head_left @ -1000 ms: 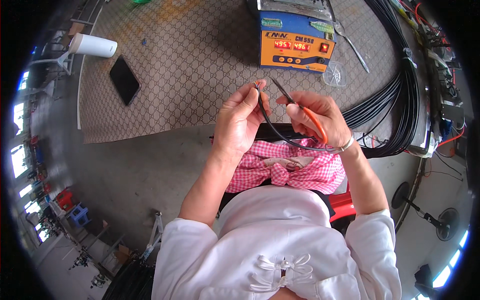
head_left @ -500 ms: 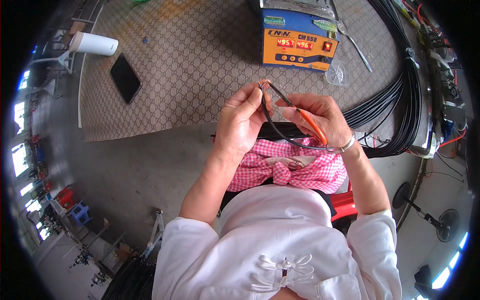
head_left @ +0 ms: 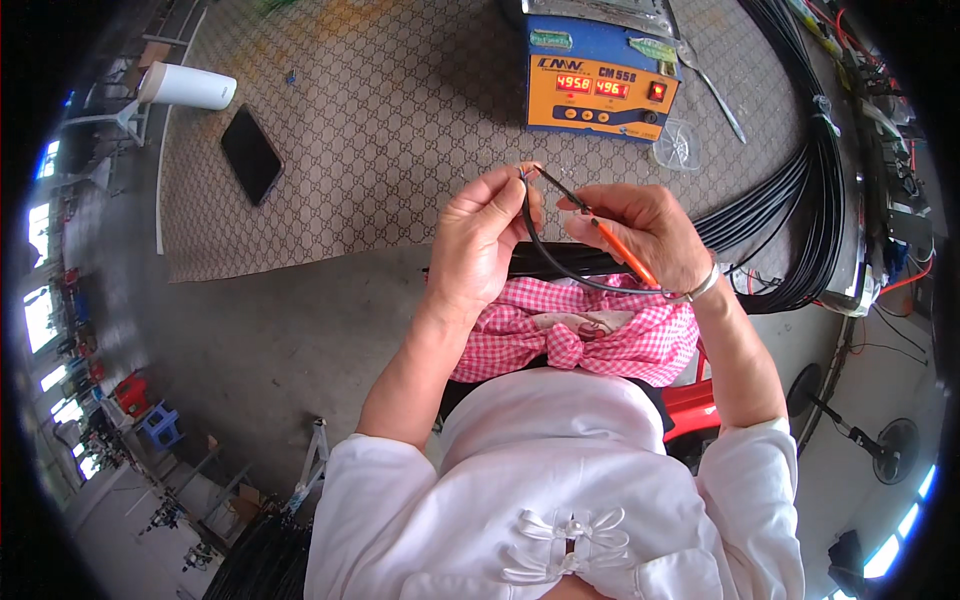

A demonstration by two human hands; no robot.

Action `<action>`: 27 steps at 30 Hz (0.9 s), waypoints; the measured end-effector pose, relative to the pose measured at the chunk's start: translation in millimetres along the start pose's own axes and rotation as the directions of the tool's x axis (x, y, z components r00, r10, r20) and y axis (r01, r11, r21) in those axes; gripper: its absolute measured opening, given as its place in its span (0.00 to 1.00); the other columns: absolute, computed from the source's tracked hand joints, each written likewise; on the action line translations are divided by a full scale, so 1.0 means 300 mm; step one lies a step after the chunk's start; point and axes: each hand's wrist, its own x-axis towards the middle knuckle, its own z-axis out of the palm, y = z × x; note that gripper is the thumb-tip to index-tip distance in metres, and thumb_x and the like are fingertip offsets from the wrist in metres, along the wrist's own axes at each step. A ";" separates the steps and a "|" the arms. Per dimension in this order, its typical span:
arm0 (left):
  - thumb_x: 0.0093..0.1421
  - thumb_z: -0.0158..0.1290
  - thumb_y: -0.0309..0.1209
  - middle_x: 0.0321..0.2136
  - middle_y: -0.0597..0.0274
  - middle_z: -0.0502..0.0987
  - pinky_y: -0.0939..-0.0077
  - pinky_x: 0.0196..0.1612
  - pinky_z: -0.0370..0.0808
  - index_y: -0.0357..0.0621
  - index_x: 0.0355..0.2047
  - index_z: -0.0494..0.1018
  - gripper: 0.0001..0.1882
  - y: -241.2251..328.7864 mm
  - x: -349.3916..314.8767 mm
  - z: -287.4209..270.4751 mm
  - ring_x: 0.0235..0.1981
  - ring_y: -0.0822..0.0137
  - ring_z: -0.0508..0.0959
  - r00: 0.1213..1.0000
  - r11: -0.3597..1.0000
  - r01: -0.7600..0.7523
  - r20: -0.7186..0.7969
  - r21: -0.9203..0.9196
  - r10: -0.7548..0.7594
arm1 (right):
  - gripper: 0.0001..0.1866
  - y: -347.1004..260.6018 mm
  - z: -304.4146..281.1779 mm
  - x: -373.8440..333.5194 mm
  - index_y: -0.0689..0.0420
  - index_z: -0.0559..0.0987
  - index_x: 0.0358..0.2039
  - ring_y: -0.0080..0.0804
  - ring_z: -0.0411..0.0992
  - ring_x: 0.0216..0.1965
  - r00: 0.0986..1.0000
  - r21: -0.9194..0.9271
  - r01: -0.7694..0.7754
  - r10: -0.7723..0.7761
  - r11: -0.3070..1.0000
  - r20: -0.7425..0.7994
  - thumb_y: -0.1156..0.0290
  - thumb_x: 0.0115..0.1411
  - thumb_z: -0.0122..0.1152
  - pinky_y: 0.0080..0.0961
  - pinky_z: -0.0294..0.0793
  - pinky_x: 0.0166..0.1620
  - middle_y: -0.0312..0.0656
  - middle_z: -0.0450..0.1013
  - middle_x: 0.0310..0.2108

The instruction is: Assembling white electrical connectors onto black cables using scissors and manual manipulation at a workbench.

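Note:
My left hand pinches the end of a black cable between thumb and fingers, with thin stripped wires showing at the fingertips. From there the cable sags in a loop toward my right wrist. My right hand is closed around an orange-handled tool with a slim dark front end. The tool's tip reaches up and left to the wires at my left fingertips. Whether the tip is gripping a wire is too small to make out. Both hands are held just in front of the table's near edge.
On the patterned tabletop stand a blue and orange heating unit with lit displays, a clear round dish and a spoon-like metal tool. A coil of black cable lies right. A phone and white tumbler are left.
My right hand has shifted very slightly, and the orange handle has turned a little in it. The left hand keeps its pinch on the cable end.

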 end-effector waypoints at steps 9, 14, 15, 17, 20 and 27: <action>0.59 0.46 0.29 0.26 0.65 0.71 0.82 0.34 0.68 0.36 0.41 0.69 0.13 -0.001 0.000 -0.003 0.27 0.74 0.70 1.000 0.997 -0.023 -0.015 0.077 0.024 | 0.13 0.002 -0.003 0.004 0.65 0.75 0.31 0.20 0.60 0.17 0.991 -0.153 0.127 -0.130 0.980 -0.012 0.67 0.51 0.61 0.19 0.62 0.21 0.41 0.64 0.15; 0.58 0.47 0.29 0.25 0.64 0.71 0.82 0.33 0.68 0.36 0.40 0.70 0.12 -0.003 -0.002 -0.006 0.27 0.74 0.70 1.000 0.999 -0.022 0.007 0.046 0.021 | 0.12 0.018 -0.001 0.008 0.64 0.75 0.31 0.25 0.62 0.17 0.985 -0.179 0.125 -0.143 0.976 -0.094 0.68 0.51 0.60 0.21 0.63 0.23 0.43 0.66 0.17; 0.58 0.47 0.29 0.25 0.64 0.71 0.82 0.33 0.68 0.36 0.40 0.70 0.12 -0.002 -0.002 -0.005 0.27 0.73 0.70 1.000 0.999 -0.026 0.010 0.046 0.025 | 0.13 0.014 -0.007 0.011 0.64 0.75 0.33 0.23 0.64 0.19 0.986 -0.270 0.092 -0.126 0.959 -0.113 0.68 0.52 0.60 0.20 0.64 0.25 0.43 0.67 0.18; 0.57 0.49 0.28 0.25 0.63 0.72 0.82 0.33 0.68 0.35 0.39 0.70 0.11 -0.002 -0.001 0.000 0.26 0.73 0.70 1.000 0.999 -0.023 0.011 0.034 0.022 | 0.14 0.044 -0.019 0.018 0.63 0.74 0.37 0.30 0.68 0.22 0.979 -0.506 0.099 -0.175 0.857 -0.106 0.72 0.50 0.59 0.24 0.68 0.28 0.43 0.68 0.22; 0.56 0.50 0.27 0.25 0.61 0.73 0.81 0.33 0.69 0.35 0.37 0.71 0.10 -0.001 -0.002 0.003 0.25 0.73 0.71 1.000 1.000 -0.018 0.014 0.016 0.018 | 0.13 0.104 0.011 0.046 0.59 0.73 0.34 0.41 0.69 0.27 0.935 -0.765 0.120 -0.330 0.633 -0.127 0.73 0.46 0.58 0.32 0.68 0.31 0.43 0.68 0.25; 0.57 0.49 0.28 0.26 0.61 0.73 0.80 0.34 0.70 0.36 0.36 0.71 0.08 -0.003 -0.001 0.013 0.26 0.72 0.72 1.000 1.000 -0.012 0.004 0.005 0.012 | 0.17 0.118 0.034 0.079 0.59 0.71 0.38 0.42 0.66 0.38 0.897 -0.904 0.114 -0.433 0.413 -0.085 0.76 0.44 0.55 0.34 0.65 0.41 0.43 0.68 0.31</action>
